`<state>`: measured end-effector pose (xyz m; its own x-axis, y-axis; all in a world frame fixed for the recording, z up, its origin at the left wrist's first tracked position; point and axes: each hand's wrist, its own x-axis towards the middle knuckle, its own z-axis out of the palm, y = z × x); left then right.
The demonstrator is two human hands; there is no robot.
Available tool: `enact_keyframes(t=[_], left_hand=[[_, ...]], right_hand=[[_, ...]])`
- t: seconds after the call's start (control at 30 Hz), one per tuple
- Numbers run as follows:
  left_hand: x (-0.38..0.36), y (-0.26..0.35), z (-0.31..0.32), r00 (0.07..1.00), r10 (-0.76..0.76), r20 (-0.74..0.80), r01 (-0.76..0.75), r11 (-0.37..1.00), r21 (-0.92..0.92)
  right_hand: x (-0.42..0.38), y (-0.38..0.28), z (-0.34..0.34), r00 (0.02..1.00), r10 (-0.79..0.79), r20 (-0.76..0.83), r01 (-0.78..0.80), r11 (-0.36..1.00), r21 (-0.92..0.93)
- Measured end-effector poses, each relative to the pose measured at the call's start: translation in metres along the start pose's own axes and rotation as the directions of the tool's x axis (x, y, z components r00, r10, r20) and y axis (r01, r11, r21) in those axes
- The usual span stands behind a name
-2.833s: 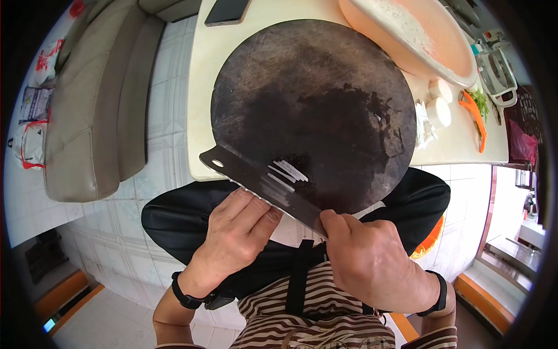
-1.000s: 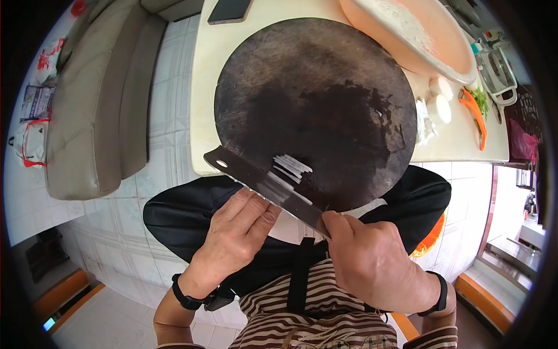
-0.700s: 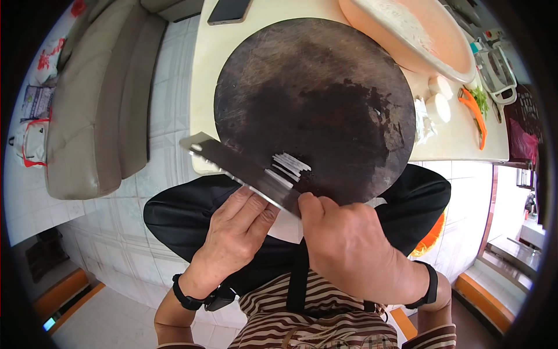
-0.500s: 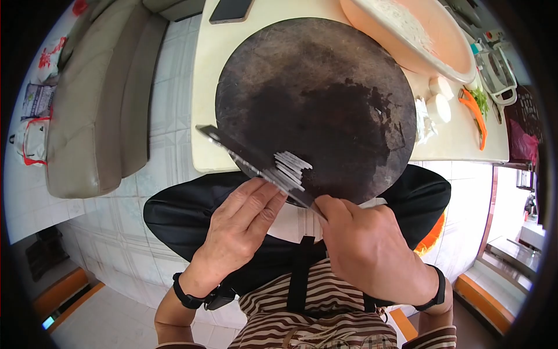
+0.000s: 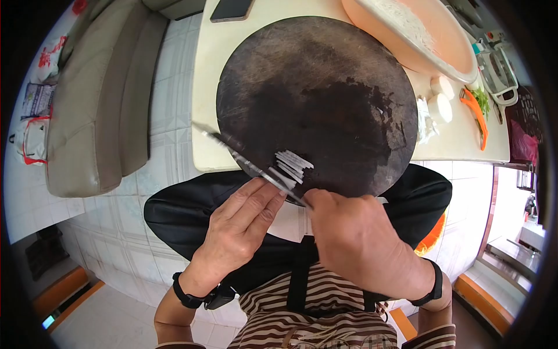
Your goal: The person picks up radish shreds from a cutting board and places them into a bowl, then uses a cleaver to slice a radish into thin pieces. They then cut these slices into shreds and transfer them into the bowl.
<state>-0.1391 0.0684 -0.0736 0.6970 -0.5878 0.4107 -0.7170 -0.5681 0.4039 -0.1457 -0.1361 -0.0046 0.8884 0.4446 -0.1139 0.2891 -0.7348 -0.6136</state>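
My right hand [image 5: 354,230] is wrapped round the handle of a kitchen knife [image 5: 241,158], whose long blade slants up and left across the near edge of a round dark chopping board [image 5: 325,64]. The fingers of my left hand [image 5: 241,224] are bent and pressed together against the near side of the blade; whatever lies under their tips is hidden. Just beyond the blade, thin white vegetable strips [image 5: 293,164], which look like radish, lie side by side on the board.
A peach-coloured basin [image 5: 459,55] with white shreds stands at the back right. Beside the board are two white chunks [image 5: 440,109], an orange peeler [image 5: 478,116] and crumpled foil [image 5: 426,125]. A phone [image 5: 231,9] lies at the back left of the table. A sofa [image 5: 102,87] is further left.
My right hand has moved slightly left, and the knife blade has turned more upright, edge-on to me. My left hand has stayed in nearly the same place.
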Motion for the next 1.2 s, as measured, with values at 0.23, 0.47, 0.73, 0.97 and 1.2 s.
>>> enact_keyframes(t=[0.23,0.47,0.73,0.97,1.2], left_hand=[[-0.003,-0.001,0.000,1.000,-0.003,0.020,0.003,1.000,-0.006],[-0.005,-0.001,-0.002,0.999,-0.009,0.050,0.009,1.000,-0.013],[0.000,-0.002,0.001,1.000,0.022,-0.005,-0.022,1.000,-0.007],[-0.003,-0.003,0.000,1.000,0.008,0.018,-0.008,1.000,-0.030],[-0.006,-0.003,0.001,0.999,0.000,0.040,0.001,1.000,-0.025]], right_hand=[[-0.018,-0.004,-0.018,0.998,0.012,0.059,-0.013,1.000,0.005],[-0.014,-0.003,-0.007,0.998,-0.043,0.048,0.047,0.995,-0.083],[-0.003,0.009,0.003,0.993,-0.061,-0.101,0.062,0.998,0.002],[-0.020,0.004,-0.016,1.000,-0.023,0.019,0.022,0.998,0.063],[-0.010,0.001,-0.010,0.997,-0.038,0.065,0.039,0.999,-0.012]])
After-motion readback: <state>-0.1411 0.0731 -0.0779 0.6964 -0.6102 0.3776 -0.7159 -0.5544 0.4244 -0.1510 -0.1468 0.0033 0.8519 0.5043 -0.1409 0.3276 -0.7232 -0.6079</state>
